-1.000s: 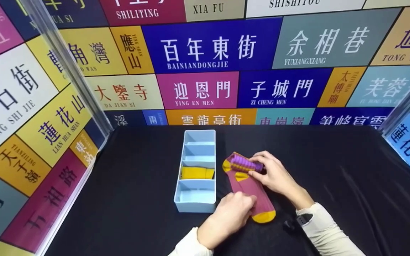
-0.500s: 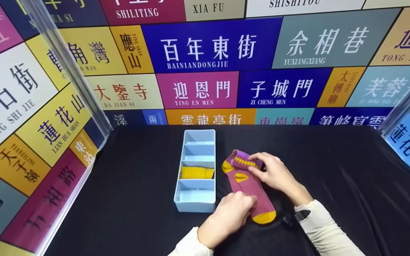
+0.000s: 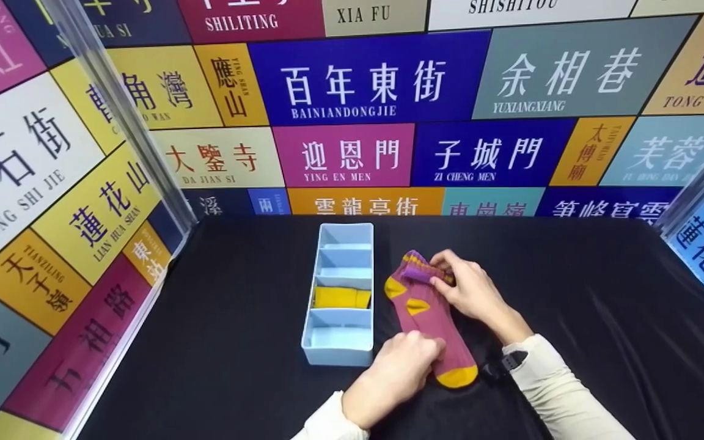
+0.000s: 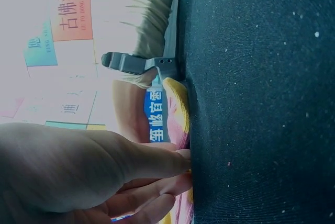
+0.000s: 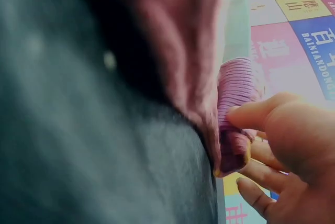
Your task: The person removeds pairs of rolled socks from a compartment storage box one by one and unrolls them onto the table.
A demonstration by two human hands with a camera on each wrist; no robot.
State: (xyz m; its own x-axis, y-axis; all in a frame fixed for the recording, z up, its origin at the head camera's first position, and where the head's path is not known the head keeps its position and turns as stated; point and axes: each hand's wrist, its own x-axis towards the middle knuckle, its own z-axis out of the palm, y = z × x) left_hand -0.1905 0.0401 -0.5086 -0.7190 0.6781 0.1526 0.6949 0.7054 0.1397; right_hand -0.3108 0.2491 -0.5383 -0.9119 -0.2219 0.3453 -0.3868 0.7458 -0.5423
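On the black tabletop [image 3: 242, 330], right of a blue box [image 3: 338, 355], a pair of pink-and-yellow socks [image 3: 434, 324] is laid flat. Their turned-over cuff [image 3: 416, 273] is pinched by the right hand [image 3: 477, 290]; mid-foot, they are gripped by the left hand's [image 3: 402, 365] curled fingers. Yellow cloth [image 3: 341, 297] is held in the box's second-nearest compartment.

Socks [image 3: 437, 327] on the table [image 3: 242, 330], right of the box [image 3: 337, 357], the wall [image 3: 364, 79] behind both.

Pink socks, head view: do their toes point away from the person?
No, the pink socks lie with their yellow toe end nearest the person, the right hand at the cuffs.
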